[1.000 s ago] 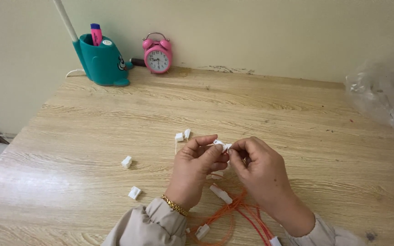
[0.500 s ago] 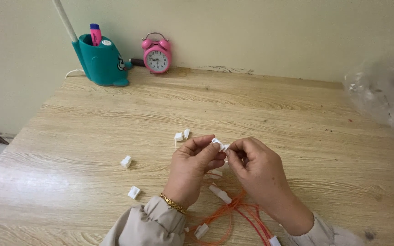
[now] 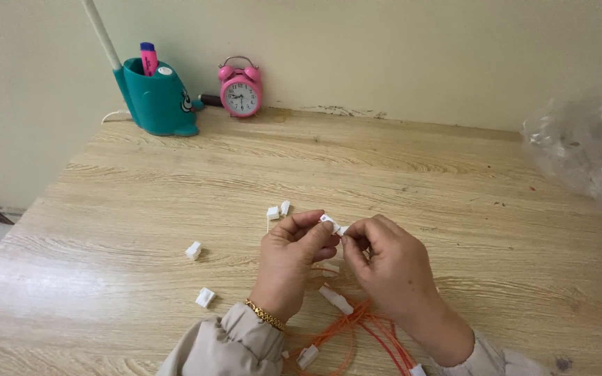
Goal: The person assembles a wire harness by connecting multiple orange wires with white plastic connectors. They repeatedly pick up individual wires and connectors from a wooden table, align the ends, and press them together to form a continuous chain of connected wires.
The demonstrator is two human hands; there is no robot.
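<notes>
Orange wires (image 3: 357,327) lay nearest, under the wrists. Above them, as a second earlier, the left hand (image 3: 290,268) and right hand (image 3: 388,268) pinched one white plastic connector (image 3: 332,224) between fingertips. Four loose connectors (image 3: 194,251) dotted the wood-grain table (image 3: 412,174). Farthest stood a pink clock (image 3: 240,89).

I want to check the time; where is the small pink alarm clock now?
The small pink alarm clock stands at the table's far edge against the wall, just right of the teal pen holder.
</notes>
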